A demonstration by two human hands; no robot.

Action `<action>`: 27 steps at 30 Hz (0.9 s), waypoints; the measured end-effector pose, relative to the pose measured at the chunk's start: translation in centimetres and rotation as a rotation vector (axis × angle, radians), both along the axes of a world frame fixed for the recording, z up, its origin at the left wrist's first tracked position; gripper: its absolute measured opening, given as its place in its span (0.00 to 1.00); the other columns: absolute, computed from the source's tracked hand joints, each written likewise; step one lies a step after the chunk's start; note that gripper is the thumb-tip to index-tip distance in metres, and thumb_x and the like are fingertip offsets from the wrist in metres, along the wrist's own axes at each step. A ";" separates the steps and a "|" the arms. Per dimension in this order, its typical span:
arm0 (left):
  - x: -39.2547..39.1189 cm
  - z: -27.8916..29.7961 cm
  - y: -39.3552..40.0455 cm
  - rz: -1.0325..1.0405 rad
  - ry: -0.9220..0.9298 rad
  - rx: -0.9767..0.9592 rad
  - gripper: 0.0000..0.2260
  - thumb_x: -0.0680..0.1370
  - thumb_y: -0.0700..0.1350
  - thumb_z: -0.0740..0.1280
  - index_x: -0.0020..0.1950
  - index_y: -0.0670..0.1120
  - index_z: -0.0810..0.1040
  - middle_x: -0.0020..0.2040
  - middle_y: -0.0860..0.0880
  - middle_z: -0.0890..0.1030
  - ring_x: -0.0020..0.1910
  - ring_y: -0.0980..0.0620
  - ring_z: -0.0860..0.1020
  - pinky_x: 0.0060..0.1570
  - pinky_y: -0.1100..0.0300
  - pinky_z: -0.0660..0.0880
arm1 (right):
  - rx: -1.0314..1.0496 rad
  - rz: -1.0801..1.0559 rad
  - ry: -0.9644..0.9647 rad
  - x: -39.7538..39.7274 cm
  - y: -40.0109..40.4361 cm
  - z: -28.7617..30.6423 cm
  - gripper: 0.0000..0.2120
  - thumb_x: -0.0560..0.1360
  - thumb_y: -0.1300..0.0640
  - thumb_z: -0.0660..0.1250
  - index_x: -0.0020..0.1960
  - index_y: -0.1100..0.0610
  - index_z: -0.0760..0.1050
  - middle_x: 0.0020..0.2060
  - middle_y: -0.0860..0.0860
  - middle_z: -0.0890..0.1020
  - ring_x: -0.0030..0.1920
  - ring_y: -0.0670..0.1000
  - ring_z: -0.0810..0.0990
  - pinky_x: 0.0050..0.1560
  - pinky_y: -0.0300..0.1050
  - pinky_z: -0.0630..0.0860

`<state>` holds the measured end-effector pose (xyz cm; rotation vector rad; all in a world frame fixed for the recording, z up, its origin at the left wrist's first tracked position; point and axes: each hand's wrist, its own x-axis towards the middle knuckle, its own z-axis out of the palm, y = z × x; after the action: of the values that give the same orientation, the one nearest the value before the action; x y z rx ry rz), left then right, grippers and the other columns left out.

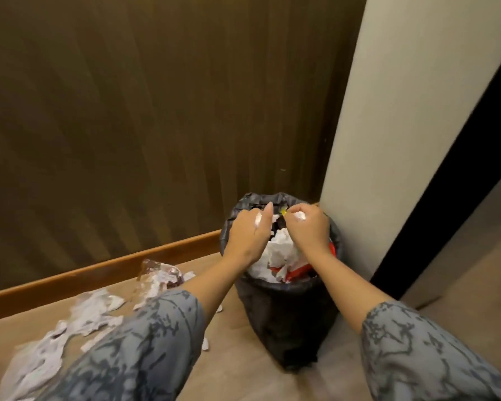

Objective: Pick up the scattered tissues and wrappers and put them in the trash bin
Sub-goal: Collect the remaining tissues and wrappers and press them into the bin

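Note:
A black trash bin (287, 314) lined with a black bag stands on the floor by the wall corner, filled with white tissues (281, 250) and red wrappers (297, 273). Both hands hover over its opening. My left hand (249, 230) holds a small white tissue piece (258, 219) against its fingers. My right hand (307, 227) is closed around a crumpled white tissue (299, 216). White tissues (78, 319) lie scattered on the floor to the left, along with a clear plastic wrapper (159, 273).
A brown panelled wall (156, 111) with a wooden skirting board (99, 270) runs behind. A white pillar (402, 140) and a dark door frame (446, 183) stand right of the bin. The floor is tan.

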<state>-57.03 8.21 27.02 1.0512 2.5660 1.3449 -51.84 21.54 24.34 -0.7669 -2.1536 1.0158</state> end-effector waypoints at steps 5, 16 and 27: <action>-1.6 -2.7 1.9 0.022 -0.098 -0.176 0.40 0.67 0.79 0.53 0.60 0.49 0.77 0.61 0.47 0.78 0.61 0.46 0.74 0.61 0.45 0.72 | -0.111 -0.020 -0.023 -1.0 0.2 -1.7 0.15 0.75 0.40 0.64 0.55 0.48 0.77 0.53 0.49 0.80 0.55 0.53 0.77 0.56 0.57 0.77; -5.9 -4.3 -19.4 0.321 0.033 -0.115 0.07 0.77 0.48 0.68 0.52 0.48 0.79 0.47 0.54 0.81 0.47 0.58 0.78 0.47 0.66 0.72 | 0.031 0.563 0.138 -7.1 -13.8 0.7 0.06 0.78 0.58 0.64 0.54 0.54 0.76 0.41 0.45 0.79 0.41 0.40 0.77 0.38 0.27 0.71; 2.9 -19.9 -39.2 0.913 -0.365 -0.269 0.09 0.74 0.43 0.71 0.54 0.48 0.78 0.54 0.48 0.79 0.54 0.50 0.76 0.54 0.57 0.73 | 0.148 1.011 -0.525 -6.8 -27.0 -16.0 0.08 0.76 0.58 0.63 0.52 0.57 0.79 0.45 0.54 0.82 0.45 0.54 0.79 0.46 0.49 0.77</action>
<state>-54.14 -31.00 7.14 -0.4524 2.8649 1.0709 -58.65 -5.50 8.38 0.2455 -3.1307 1.1591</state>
